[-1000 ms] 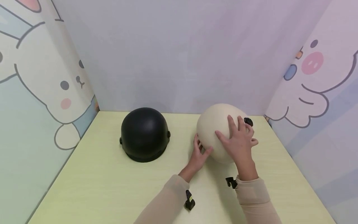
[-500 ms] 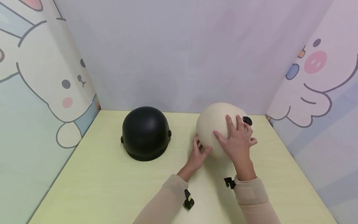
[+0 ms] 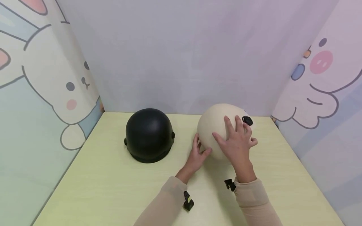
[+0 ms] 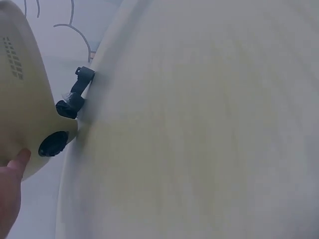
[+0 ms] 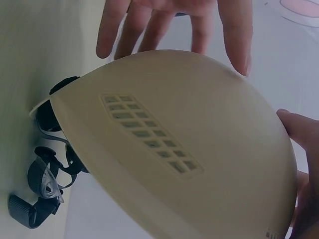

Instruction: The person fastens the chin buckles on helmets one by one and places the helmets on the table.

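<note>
A cream helmet is tilted on its side in the head view, its rounded crown toward me. The left hand cups the crown low on its left side, with thumb and fingers spread around it. Stretched across the shell from the right is the right hand. Its long, spread fingers come down to the shell's edge in the right wrist view. That view also shows the slotted vent and dark straps with a buckle hanging from the rim. A round black knob sits by the right fingers.
A black helmet stands dome up to the left on the pale yellow table. Cloth walls with cartoon animals rise at the left and right, and a plain cloth closes the back. Small black fittings hang at the cuffs.
The head view has shifted slightly, so the helmets sit a little differently in the picture. Both hands keep their places on the cream helmet, and its black knob shows a little more.
</note>
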Tool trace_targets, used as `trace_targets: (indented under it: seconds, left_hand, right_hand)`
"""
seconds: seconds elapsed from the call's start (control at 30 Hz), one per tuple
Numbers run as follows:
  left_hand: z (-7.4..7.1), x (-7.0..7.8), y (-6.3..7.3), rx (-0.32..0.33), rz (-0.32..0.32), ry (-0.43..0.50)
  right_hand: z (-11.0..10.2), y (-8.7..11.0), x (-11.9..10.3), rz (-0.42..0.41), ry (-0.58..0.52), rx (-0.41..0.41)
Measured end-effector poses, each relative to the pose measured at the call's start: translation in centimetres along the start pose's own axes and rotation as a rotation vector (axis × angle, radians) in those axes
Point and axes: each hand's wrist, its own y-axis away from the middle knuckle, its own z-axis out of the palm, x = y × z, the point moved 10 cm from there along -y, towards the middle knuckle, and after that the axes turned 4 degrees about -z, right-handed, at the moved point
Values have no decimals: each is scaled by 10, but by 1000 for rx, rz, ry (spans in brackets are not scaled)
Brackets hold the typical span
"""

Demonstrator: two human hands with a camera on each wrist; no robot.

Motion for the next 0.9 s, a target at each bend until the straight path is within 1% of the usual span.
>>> trace_targets:
  seconds: [0.07,0.17,0.23,0.27,0.33,0.4,0.5,0.7,0.77,0.9]
  left_hand:
    - [-2,8,-4,29,23,-78]
    - [-7,22,-10,85,58,-249]
    - [-9,34,-14,116,82,-343]
    - [-10,39,-16,125,92,-378]
    - [-10,47,-21,132,112,-419]
    - [-9,51,-25,131,109,-442]
    - [-9,53,-29,128,95,-467]
    - [-7,55,-32,132,81,-493]
    - [-6,54,-32,136,76,-495]
    - [-5,53,-30,153,76,-479]
  right_hand:
    - [0,1,0,3,-1,-2]
    - [2,1,1,8,3,-22]
    - [4,2,1,8,3,-38]
    - [5,2,1,7,4,-44]
    - [5,3,0,2,4,-52]
    - [5,4,0,-2,3,-58]
    - [5,5,-1,-17,3,-61]
    - [2,7,-3,-63,-26,-43]
    - [-3,7,-2,-69,-64,-7]
    - [-20,5,6,-85,-162,139]
